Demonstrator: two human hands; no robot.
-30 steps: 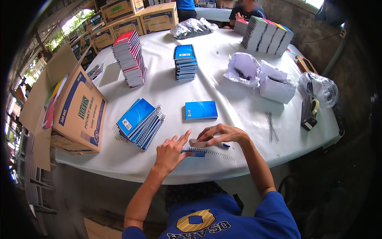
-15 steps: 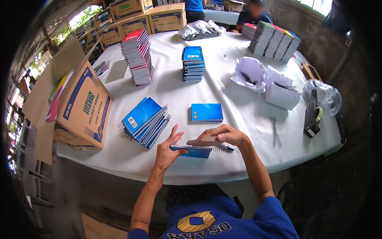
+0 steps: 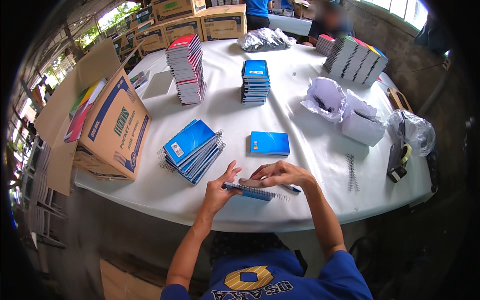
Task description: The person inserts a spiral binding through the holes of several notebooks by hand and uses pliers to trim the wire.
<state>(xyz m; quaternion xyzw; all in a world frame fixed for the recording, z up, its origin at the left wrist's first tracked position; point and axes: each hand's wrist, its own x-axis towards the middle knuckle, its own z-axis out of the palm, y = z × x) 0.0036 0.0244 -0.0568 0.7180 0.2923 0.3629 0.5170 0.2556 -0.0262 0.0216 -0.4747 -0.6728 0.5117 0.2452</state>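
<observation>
My left hand (image 3: 218, 192) grips a small blue notebook (image 3: 256, 196) by its left end, thumb in front, with the bound edge facing up. Along that edge runs a wire coil (image 3: 281, 197), whose free end sticks out past the notebook's right side. Over the coil, my right hand (image 3: 282, 174) is bent around a grey-brown, flat, rounded piece (image 3: 252, 183); its exact kind does not show. A dark blue pen-like object (image 3: 292, 188) lies beside the right hand. Just beyond the hands rests another blue notebook (image 3: 270, 143).
At left are a fanned stack of coil-bound blue notebooks (image 3: 192, 152) and an open carton (image 3: 112, 127). Farther back stand red (image 3: 186, 70) and blue (image 3: 255, 82) notebook stacks. Right: paper-wrapped coils (image 3: 325, 100), loose coils (image 3: 353, 172), a tape dispenser (image 3: 397, 162). A person (image 3: 330, 25) sits beyond.
The view has shifted, so everything sits slightly farther right. The right hand and grey-brown piece have come down closer onto the coil, and less coil sticks out at the right end.
</observation>
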